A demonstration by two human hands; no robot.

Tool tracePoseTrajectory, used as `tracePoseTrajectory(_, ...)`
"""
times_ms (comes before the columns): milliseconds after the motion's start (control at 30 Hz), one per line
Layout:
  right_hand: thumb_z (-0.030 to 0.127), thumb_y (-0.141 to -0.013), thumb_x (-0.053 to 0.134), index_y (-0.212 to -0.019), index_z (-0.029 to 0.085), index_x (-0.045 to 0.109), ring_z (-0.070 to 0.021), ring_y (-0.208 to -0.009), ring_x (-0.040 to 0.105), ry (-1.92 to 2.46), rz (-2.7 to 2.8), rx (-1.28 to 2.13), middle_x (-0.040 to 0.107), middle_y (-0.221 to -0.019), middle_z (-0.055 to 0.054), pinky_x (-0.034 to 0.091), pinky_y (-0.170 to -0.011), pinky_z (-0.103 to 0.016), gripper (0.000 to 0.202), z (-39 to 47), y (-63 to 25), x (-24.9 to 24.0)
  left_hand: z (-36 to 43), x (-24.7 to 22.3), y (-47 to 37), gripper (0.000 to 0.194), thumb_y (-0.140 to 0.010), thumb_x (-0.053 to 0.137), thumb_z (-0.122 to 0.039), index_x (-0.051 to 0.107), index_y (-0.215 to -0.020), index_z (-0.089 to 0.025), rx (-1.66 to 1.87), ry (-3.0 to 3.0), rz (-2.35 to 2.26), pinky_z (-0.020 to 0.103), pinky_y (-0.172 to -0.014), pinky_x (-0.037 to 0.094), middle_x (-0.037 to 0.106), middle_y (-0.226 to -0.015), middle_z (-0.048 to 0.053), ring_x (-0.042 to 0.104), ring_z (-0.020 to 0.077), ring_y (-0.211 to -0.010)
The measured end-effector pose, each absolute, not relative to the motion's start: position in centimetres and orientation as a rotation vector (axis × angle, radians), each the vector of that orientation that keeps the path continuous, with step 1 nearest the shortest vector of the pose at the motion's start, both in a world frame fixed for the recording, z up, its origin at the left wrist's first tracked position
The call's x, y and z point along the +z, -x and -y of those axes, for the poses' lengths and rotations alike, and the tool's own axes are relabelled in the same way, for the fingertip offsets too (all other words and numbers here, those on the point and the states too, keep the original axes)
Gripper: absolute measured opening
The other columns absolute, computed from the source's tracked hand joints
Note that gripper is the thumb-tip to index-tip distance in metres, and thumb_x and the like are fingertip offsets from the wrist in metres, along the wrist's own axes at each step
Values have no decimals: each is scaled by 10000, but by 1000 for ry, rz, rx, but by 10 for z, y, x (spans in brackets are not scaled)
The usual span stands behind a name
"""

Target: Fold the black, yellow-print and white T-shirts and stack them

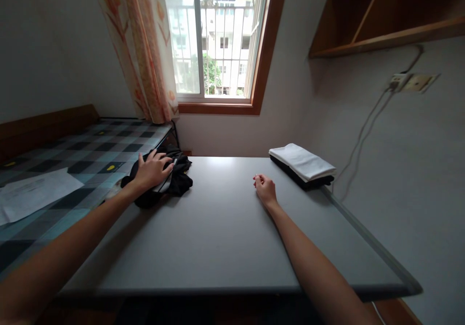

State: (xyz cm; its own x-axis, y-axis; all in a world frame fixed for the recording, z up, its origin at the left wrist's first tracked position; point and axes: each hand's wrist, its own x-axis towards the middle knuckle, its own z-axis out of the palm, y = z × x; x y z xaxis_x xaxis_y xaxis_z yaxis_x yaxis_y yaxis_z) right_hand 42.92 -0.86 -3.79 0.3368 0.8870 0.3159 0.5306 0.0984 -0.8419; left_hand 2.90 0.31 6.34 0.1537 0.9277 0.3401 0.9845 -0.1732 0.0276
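Observation:
At the table's left side, my left hand (150, 170) rests on a crumpled heap of black cloth (179, 178), its fingers spread over the top. A greyish-white patch shows in the heap under that hand. My right hand (265, 189) lies on the white table (218, 238) right of the middle, curled into a loose fist with nothing showing in it. Beyond it, at the right edge, sits a flat folded stack, with white cloth (303, 161) on top and black cloth (296, 174) beneath.
A bed with a checked cover (109, 143) adjoins the table on the left, with white paper sheets (39, 194) on it. Ahead are a window (218, 44) and a flowered curtain (140, 49). On the right wall are a wooden shelf (385, 41) and a socket with cables (397, 82).

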Motion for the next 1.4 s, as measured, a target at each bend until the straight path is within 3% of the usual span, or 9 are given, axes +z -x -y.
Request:
tracePoseTrajectory(133, 443, -859, 457, -690, 242, 624, -206, -693, 649, 1703, 1357, 284, 697, -688, -62, 430, -642, -270, 312, 8, -437, -38, 16, 47, -74, 372, -920, 408, -363, 672, -1125, -201, -853, 2479, 1537, 346, -947, 442, 685, -1068, 88, 613, 220, -1022)
tracePoseTrajectory(233, 434, -866, 463, -694, 239, 636, -209, -697, 647, 1740, 1349, 240, 702, -694, -67, 427, -639, -270, 312, 8, -442, -39, 21, 18, -105, 294, -895, 446, -306, 709, -990, -214, -796, 2693, 1520, 273, -770, 459, 700, -859, 42, 623, 163, -753)
tracePoseTrajectory(300, 431, -866, 456, -684, 236, 633, -209, -686, 642, 1747, 1355, 231, 699, -686, -68, 422, -630, -270, 320, 7, -444, -41, 20, -1, -120, 258, -878, 481, -293, 720, -948, -225, -670, 2758, 1590, 259, -706, 438, 698, -777, 28, 614, 159, -695)
tracePoseTrajectory(700, 402, -863, 458, -694, 215, 642, -188, -641, 638, 1763, 1528, 354, 694, -689, -49, 421, -644, -276, 312, -6, -452, -43, 22, -28, -126, 326, -923, 455, -350, 688, -1124, -243, -596, 2813, 1623, 262, -684, 425, 669, -723, 13, 630, 175, -685)
tracePoseTrajectory(867, 332, -843, 542, -754, 196, 684, -209, -732, 653, 1880, 1709, 301, 717, -779, -83, 435, -684, -289, 216, -29, -478, -19, 23, -29, -125, 331, -924, 460, -359, 679, -1147, -248, -620, 2828, 1624, 258, -678, 430, 662, -722, 10, 632, 176, -683)
tracePoseTrajectory(967, 304, -824, 601, -916, 171, 723, -264, -915, 630, 2048, 1740, -79, 710, -978, -148, 443, -775, -339, 202, -40, -508, 3, 23, -28, -125, 302, -922, 465, -353, 700, -1082, -250, -618, 2838, 1618, 258, -677, 425, 668, -735, 17, 627, 174, -686)
tracePoseTrajectory(1100, 334, -818, 652, -1256, 147, 619, -358, -1232, 464, 2279, 1699, -478, 540, -1339, -219, 400, -938, -453, 478, -37, -547, 22, 20, -29, -123, 296, -920, 464, -349, 695, -1078, -251, -598, 2856, 1610, 246, -659, 414, 655, -718, 7, 619, 165, -678)
tracePoseTrajectory(1267, 364, -932, 499, -1419, 123, 448, -334, -1201, 530, 2501, 1766, -301, 546, -1329, -224, 434, -919, -441, 546, -21, -565, 22, 19, -30, -123, 364, -905, 474, -333, 630, -1227, -264, -586, 2829, 1620, 240, -633, 403, 617, -676, -20, 606, 158, -649)
tracePoseTrajectory(1400, 304, -966, 388, -1362, 136, 527, -324, -1105, 614, 2513, 1774, -221, 604, -1260, -220, 478, -862, -422, 452, -17, -563, 27, 20, -30, -123, 422, -896, 484, -312, 569, -1307, -271, -594, 2826, 1610, 240, -639, 411, 611, -679, -31, 606, 157, -649)
